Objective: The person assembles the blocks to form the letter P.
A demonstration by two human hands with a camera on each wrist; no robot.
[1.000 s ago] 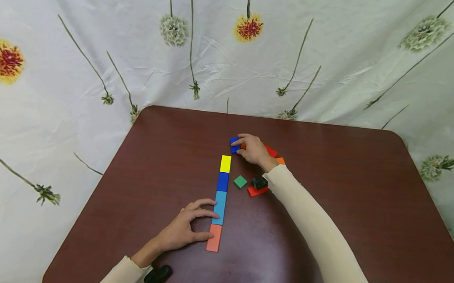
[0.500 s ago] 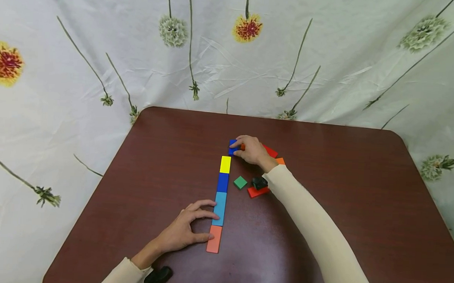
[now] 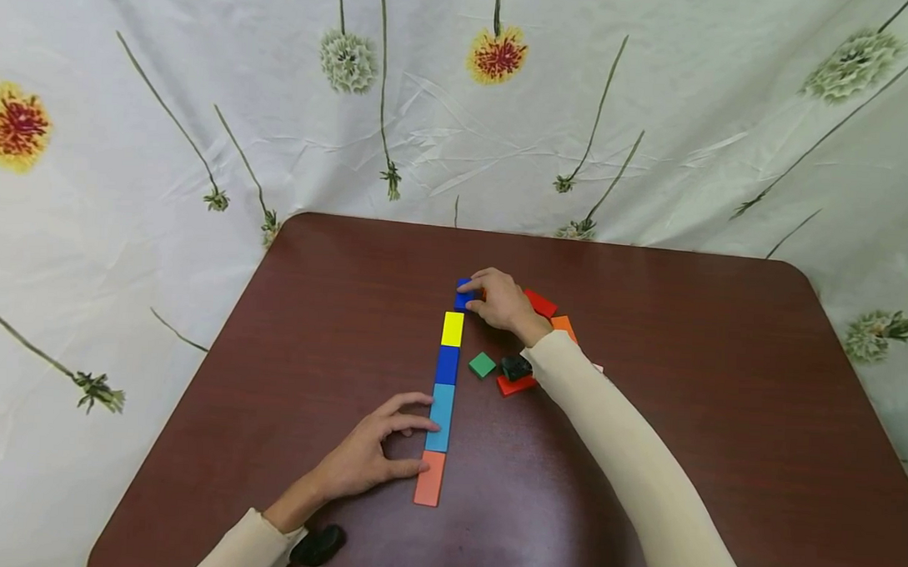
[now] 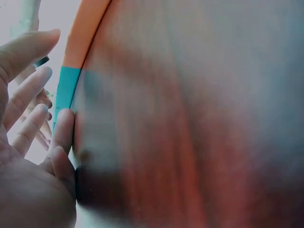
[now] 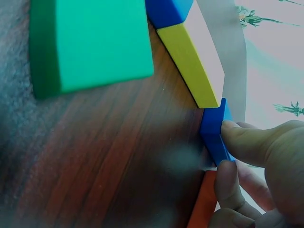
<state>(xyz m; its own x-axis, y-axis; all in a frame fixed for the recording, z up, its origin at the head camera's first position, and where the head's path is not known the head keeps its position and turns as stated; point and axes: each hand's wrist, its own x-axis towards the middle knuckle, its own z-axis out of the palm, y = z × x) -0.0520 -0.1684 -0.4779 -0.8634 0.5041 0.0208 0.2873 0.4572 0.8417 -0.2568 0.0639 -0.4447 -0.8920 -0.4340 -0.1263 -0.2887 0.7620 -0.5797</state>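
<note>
A row of flat blocks runs up the table: salmon [image 3: 429,479], light blue [image 3: 441,416], dark blue [image 3: 447,365] and a yellow block [image 3: 452,329] at its far end. Just beyond the yellow one, slightly right of the row's line, lies another blue block [image 3: 462,301]. My right hand [image 3: 501,302] pinches that block between thumb and finger, as the right wrist view also shows at the blue block [image 5: 216,133]. My left hand [image 3: 358,455] spreads over the row's near part, fingertips at the light blue block's left side and thumb at the salmon block.
A green block [image 3: 483,365] lies right of the row. Near it are a red block [image 3: 515,386], another red block [image 3: 541,303] and an orange block [image 3: 563,325], partly behind my right arm. An orange-red block [image 5: 202,202] sits beside my right fingers. A flowered cloth [image 3: 459,133] hangs beyond the table.
My right hand has slid the blue block a little left and nearer to the yellow block. My left fingers have shifted very slightly; the row looks the same.
</note>
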